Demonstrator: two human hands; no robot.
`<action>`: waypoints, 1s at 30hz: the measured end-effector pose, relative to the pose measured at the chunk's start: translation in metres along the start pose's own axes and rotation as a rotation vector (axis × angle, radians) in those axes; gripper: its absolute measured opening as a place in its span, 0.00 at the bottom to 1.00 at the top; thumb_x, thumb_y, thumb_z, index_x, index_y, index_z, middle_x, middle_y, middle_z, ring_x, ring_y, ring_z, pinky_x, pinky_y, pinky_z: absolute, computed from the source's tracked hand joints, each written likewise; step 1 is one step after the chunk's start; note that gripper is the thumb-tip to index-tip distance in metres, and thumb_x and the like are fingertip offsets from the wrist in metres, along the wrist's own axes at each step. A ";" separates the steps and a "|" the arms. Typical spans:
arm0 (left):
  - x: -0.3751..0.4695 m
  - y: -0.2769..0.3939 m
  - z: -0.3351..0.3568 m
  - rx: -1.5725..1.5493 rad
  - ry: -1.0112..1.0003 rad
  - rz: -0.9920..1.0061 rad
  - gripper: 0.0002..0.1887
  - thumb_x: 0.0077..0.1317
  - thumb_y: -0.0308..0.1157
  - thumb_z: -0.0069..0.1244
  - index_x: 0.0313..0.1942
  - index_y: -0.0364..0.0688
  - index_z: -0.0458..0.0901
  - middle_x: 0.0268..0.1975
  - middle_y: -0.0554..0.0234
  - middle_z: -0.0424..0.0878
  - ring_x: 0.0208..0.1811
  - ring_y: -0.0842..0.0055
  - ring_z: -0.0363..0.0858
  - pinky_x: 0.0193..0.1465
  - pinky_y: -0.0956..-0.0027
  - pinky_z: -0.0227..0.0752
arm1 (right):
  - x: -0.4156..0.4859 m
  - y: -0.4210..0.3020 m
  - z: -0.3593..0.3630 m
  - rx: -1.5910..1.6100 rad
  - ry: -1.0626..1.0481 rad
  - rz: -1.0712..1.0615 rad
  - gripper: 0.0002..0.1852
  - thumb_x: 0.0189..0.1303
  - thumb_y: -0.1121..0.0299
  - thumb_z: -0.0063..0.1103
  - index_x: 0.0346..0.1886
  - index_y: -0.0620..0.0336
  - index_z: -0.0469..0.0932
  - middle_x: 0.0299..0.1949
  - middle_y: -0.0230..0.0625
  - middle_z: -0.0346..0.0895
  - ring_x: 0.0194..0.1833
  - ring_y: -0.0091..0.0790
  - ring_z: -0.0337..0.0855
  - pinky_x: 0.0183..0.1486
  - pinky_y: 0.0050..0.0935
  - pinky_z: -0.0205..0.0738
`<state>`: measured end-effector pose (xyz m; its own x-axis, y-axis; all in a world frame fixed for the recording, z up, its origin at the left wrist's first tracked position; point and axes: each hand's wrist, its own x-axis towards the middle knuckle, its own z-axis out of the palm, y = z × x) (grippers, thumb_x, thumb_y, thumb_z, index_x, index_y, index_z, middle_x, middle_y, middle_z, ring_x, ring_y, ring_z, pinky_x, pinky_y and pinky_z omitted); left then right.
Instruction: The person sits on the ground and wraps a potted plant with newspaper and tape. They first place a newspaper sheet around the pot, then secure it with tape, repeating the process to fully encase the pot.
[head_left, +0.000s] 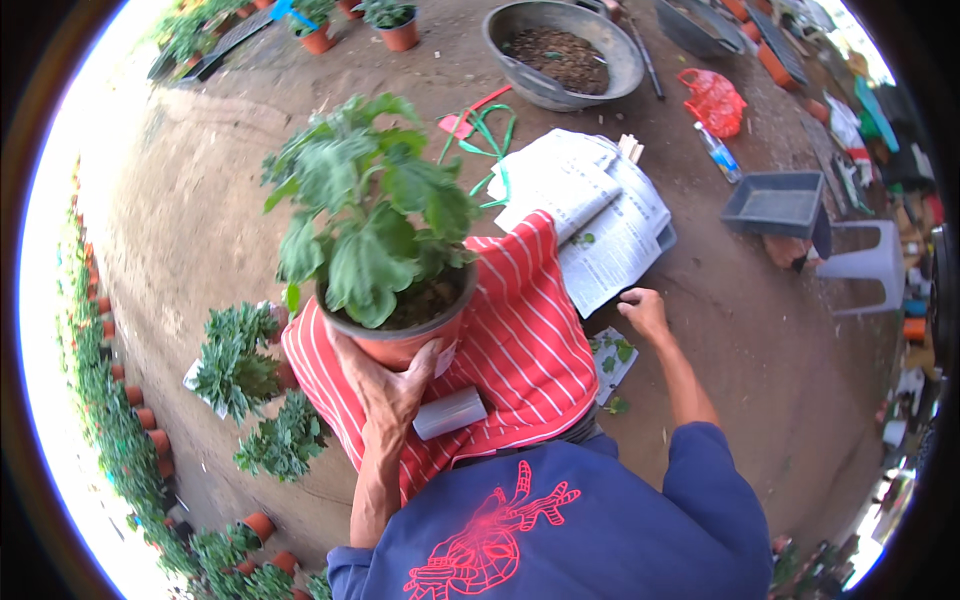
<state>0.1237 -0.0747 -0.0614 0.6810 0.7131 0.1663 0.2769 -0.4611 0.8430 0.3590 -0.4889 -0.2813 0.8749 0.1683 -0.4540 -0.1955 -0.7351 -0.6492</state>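
My left hand (394, 382) grips the front of a terracotta-coloured plastic pot (405, 345), which holds a leafy green plant (367, 202) in dark soil. The pot is over my lap, where a red-and-white striped cloth (517, 330) is spread. Below the pot, a roll of clear plastic film (450, 413) lies on the cloth. Out to the right, my right hand (643, 309) hangs with its fingers curled near the lower edge of some newspaper sheets (615, 247); whether it holds something small cannot be told. A few loose leaves (616, 352) lie on paper on the ground below it.
A large basin (525, 75) with soil stands ahead, beside green ties (495, 139). To the right are a red plastic bag (712, 101), a bottle (718, 154), a grey tray (776, 202) and a plastic stool (874, 266). Potted plants (240, 360) stand at the left.
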 end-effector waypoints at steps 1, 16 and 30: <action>-0.003 -0.004 0.000 -0.016 0.010 0.033 0.72 0.46 0.43 0.82 0.83 0.32 0.45 0.77 0.36 0.65 0.78 0.52 0.68 0.82 0.50 0.61 | 0.002 0.011 0.014 -0.120 0.058 -0.092 0.19 0.58 0.71 0.77 0.53 0.67 0.89 0.47 0.47 0.93 0.44 0.42 0.96 0.53 0.39 0.89; -0.046 -0.020 0.008 0.005 0.172 -0.037 0.58 0.59 0.44 0.77 0.79 0.29 0.56 0.75 0.37 0.68 0.75 0.51 0.69 0.82 0.49 0.57 | 0.057 0.015 0.083 0.571 0.359 0.640 0.21 0.58 0.66 0.84 0.48 0.67 0.83 0.53 0.52 0.87 0.55 0.50 0.89 0.57 0.46 0.83; -0.060 -0.032 0.003 0.112 0.165 0.022 0.52 0.64 0.53 0.71 0.76 0.30 0.62 0.73 0.38 0.67 0.74 0.50 0.67 0.80 0.44 0.55 | 0.136 -0.066 0.160 -0.343 0.244 0.069 0.26 0.63 0.54 0.79 0.54 0.62 0.80 0.44 0.55 0.91 0.50 0.59 0.93 0.55 0.55 0.87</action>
<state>0.0763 -0.1039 -0.0998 0.5696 0.7751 0.2735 0.3437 -0.5268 0.7774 0.4198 -0.3131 -0.3977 0.9521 -0.0188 -0.3051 -0.1347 -0.9219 -0.3633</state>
